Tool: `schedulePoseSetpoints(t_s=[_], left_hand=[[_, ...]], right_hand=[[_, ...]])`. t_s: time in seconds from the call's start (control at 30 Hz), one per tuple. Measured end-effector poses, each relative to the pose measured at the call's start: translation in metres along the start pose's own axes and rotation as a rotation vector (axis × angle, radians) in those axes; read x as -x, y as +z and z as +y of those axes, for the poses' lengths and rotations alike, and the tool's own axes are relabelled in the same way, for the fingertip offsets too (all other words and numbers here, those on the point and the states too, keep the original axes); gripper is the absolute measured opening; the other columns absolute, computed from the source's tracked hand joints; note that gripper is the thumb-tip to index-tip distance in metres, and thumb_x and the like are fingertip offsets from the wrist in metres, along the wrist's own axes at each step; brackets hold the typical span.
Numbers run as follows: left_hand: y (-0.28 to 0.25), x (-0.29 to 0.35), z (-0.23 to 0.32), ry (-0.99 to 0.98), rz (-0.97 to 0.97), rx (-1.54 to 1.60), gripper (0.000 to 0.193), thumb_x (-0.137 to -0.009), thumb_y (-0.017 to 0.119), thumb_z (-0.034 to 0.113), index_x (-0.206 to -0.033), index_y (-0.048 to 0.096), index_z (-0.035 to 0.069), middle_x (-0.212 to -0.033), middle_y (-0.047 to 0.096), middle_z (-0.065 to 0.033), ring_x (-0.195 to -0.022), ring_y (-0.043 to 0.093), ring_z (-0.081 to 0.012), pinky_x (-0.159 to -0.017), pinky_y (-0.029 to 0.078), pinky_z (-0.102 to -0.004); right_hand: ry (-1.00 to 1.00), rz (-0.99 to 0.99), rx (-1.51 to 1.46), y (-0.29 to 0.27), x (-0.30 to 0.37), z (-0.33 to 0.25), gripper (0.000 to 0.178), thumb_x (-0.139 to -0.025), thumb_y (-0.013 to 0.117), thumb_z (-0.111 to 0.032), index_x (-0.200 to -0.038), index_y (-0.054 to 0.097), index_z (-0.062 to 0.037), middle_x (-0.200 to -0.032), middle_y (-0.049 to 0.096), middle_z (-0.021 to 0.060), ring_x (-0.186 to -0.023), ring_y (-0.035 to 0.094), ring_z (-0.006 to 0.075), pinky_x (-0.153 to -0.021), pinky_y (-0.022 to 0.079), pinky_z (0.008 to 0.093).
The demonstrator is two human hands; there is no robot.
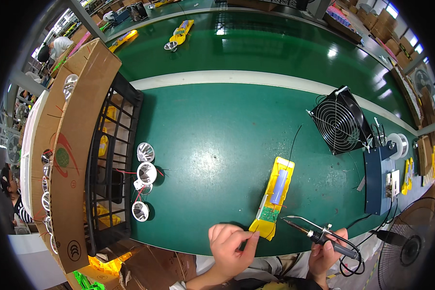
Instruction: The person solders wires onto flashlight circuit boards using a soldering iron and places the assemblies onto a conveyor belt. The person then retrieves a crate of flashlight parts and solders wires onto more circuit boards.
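Note:
A yellow plastic lamp housing (283, 166) lies on the green bench in front of me, tilted slightly to the right. Inside it are a blue-violet cylindrical battery (279, 186) and a small green circuit board (267, 213), with thin wires beside them. A black wire sticks out past its far end. My left hand (233, 249) is closed, thumb and forefinger pinched at the housing's near corner. In my right hand (324, 256) is a soldering iron (319, 237) with a metal feed tube, its tip just right of the circuit board and apart from it.
Several silver reflector cups (146, 173) with red wires stand at left by a black crate (112, 154) and a cardboard box (77, 159). A black square fan (340, 121) and blue soldering unit (378, 181) stand at right. Beyond runs a green conveyor (256, 43) carrying yellow housings (181, 33).

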State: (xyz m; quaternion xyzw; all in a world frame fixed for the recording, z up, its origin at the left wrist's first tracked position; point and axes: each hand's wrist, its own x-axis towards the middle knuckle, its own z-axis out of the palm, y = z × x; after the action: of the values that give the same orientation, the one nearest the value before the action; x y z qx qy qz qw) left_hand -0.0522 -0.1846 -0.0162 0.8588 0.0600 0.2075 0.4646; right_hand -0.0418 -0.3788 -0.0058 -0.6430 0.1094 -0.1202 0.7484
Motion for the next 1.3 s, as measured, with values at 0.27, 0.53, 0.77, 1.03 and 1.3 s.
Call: schedulePoseSetpoints(t_s=[0.27, 0.53, 0.77, 1.03, 1.3], left_hand=[[0.004, -0.014, 0.009, -0.167, -0.104, -0.061, 0.012, -0.061, 0.073, 0.010, -0.064, 0.062, 0.009, -0.075, 0.037, -0.0039, -0.073, 0.037, -0.0189, -0.064, 0.031, -0.0300], [0.002, -0.021, 0.009, -0.214, -0.148, -0.048, 0.013, -0.060, 0.074, 0.013, -0.062, 0.062, 0.008, -0.070, 0.034, -0.0020, -0.069, 0.035, -0.0181, -0.061, 0.029, -0.0289], [0.002, -0.022, 0.010, -0.211, -0.143, -0.074, 0.013, -0.059, 0.075, 0.013, -0.061, 0.063, 0.009, -0.069, 0.033, -0.0012, -0.067, 0.035, -0.0174, -0.060, 0.029, -0.0288], [0.002, -0.021, 0.008, -0.208, -0.143, -0.077, 0.014, -0.059, 0.076, 0.014, -0.060, 0.063, 0.009, -0.069, 0.033, -0.0011, -0.067, 0.035, -0.0175, -0.060, 0.029, -0.0290], [0.002, -0.022, 0.008, -0.200, -0.138, -0.075, 0.014, -0.059, 0.076, 0.013, -0.060, 0.063, 0.009, -0.068, 0.033, -0.0011, -0.066, 0.035, -0.0174, -0.059, 0.028, -0.0287]], right_hand=[[0.035, -0.095, 0.020, 0.009, 0.009, 0.003, 0.036, -0.075, 0.064, -0.027, -0.085, 0.038, -0.0035, -0.062, 0.047, 0.0056, -0.040, 0.044, 0.0077, -0.038, 0.036, 0.0171], [0.083, -0.063, 0.046, 0.015, 0.010, 0.003, 0.031, -0.076, 0.061, -0.021, -0.086, 0.038, -0.0032, -0.060, 0.048, 0.0065, -0.040, 0.045, 0.0079, -0.037, 0.037, 0.0176], [0.109, -0.045, 0.070, 0.017, 0.009, 0.002, 0.035, -0.075, 0.063, -0.024, -0.085, 0.036, -0.0037, -0.060, 0.047, 0.0052, -0.039, 0.044, 0.0073, -0.037, 0.038, 0.0175], [0.127, -0.023, 0.105, 0.022, 0.009, -0.001, 0.035, -0.075, 0.063, -0.025, -0.085, 0.036, -0.0041, -0.060, 0.046, 0.0044, -0.039, 0.044, 0.0072, -0.037, 0.037, 0.0178], [0.076, -0.061, 0.115, 0.018, 0.009, 0.004, 0.034, -0.076, 0.062, -0.024, -0.085, 0.036, -0.0042, -0.059, 0.046, 0.0047, -0.039, 0.044, 0.0069, -0.036, 0.036, 0.0173]])
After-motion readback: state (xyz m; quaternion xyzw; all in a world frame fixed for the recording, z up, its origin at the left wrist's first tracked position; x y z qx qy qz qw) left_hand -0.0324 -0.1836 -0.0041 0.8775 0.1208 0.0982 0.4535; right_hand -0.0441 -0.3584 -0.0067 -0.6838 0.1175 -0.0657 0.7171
